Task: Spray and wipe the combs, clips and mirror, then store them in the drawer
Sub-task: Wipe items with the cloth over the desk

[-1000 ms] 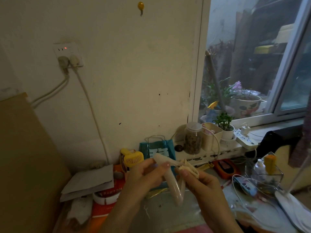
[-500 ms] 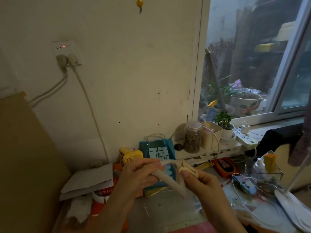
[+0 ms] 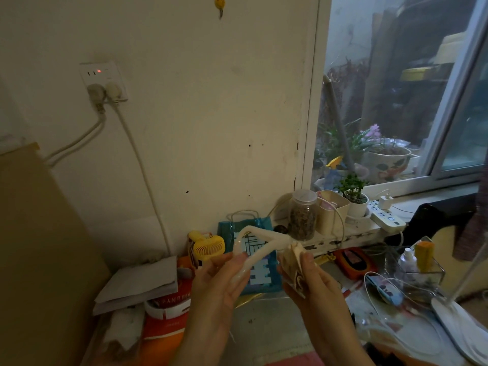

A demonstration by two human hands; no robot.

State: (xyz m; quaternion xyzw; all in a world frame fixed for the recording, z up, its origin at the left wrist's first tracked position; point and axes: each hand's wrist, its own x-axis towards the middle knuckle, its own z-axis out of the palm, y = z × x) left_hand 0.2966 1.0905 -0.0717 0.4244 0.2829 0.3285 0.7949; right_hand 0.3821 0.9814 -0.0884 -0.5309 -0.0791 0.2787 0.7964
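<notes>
While the left hand (image 3: 219,283) pinches the lower end of a pale, curved clip (image 3: 253,249) between thumb and fingers, the right hand (image 3: 311,281) clenches a folded wipe (image 3: 291,262) round the clip's opposite end. Both grips are closed, each on its own object, and the two meet at the clip's upper right tip. From the left grip the clip's long axis rises up and to the right toward the wipe; a second limb arches from that tip back to the upper left, so the clip stands splayed open above the bench (image 3: 266,336). The unwiped length, judged from this pose, lies on the left hand's side of the wipe; a wiping stroke would therefore run down and left along the axis. Behind the clip stands a blue paper bag (image 3: 261,281), with a yellow handheld fan (image 3: 208,245) just beside it. No drawer is visible.
</notes>
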